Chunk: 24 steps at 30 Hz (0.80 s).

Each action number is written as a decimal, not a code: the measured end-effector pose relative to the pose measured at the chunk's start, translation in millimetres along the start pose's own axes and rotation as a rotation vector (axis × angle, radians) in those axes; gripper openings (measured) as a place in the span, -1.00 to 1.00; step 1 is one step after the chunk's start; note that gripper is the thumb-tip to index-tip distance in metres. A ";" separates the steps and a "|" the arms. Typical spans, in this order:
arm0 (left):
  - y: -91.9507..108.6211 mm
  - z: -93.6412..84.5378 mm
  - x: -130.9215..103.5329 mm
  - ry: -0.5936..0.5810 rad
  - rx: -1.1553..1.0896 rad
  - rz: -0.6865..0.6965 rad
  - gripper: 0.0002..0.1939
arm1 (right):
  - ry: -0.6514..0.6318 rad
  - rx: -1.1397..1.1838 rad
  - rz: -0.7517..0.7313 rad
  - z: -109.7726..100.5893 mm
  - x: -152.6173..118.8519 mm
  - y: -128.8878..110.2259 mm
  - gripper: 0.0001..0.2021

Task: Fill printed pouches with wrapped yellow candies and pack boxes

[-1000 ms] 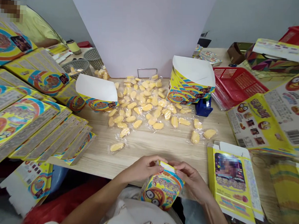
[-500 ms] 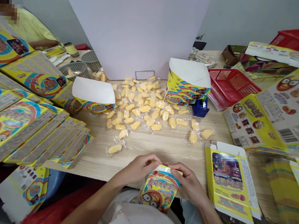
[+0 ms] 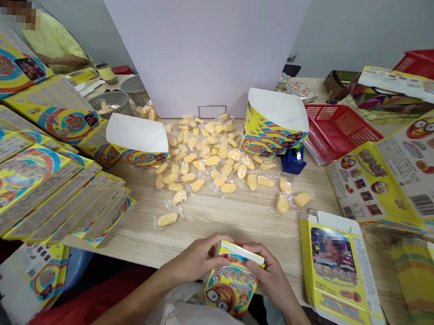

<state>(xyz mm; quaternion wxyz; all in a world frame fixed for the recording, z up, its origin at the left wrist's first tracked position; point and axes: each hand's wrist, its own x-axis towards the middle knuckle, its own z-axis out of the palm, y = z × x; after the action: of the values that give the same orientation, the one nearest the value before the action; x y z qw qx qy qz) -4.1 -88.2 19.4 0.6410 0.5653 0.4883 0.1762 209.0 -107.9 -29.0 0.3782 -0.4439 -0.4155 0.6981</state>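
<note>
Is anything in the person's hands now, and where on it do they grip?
Yes: a printed carton. The left hand holds its upper left corner, the right hand its upper right, near the top flap.

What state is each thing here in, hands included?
Left hand: gripping the small carton
Right hand: gripping it too
Small carton: held; full closure unclear
Yellow pieces: wrapped, mostly scattered loose
Cartons at near right: flattened, stacked
Red basket: open-topped
Front grey basket: open-topped, holding yellow pieces
</note>
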 end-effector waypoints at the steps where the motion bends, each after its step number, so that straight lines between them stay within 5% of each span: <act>1: -4.6 3.0 -1.2 0.019 -0.018 -0.001 -0.55 | 0.014 -0.011 0.000 0.9 -1.1 1.7 -0.79; 7: -17.4 14.9 -5.3 0.089 0.090 0.057 -0.38 | 0.061 -0.008 -0.034 1.2 -3.1 5.2 -0.80; 12: -7.4 15.0 -5.9 0.113 0.216 0.108 -0.48 | 0.076 -0.235 -0.110 6.2 4.5 -23.3 -0.82; 19: -2.9 5.2 -13.8 0.007 0.147 0.106 -0.38 | -0.176 -0.339 -0.147 8.4 10.8 -50.0 -0.86; 24: -5.1 4.7 -11.5 0.009 0.075 0.175 -0.60 | -0.311 -0.346 -0.081 -2.1 0.6 -44.6 -0.75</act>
<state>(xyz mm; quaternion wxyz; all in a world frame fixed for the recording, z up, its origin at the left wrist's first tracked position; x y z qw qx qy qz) -7.2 -101.2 19.2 0.5994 0.6286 0.4462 0.2154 217.9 -90.4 11.1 0.2558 -0.3721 -0.5996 0.6607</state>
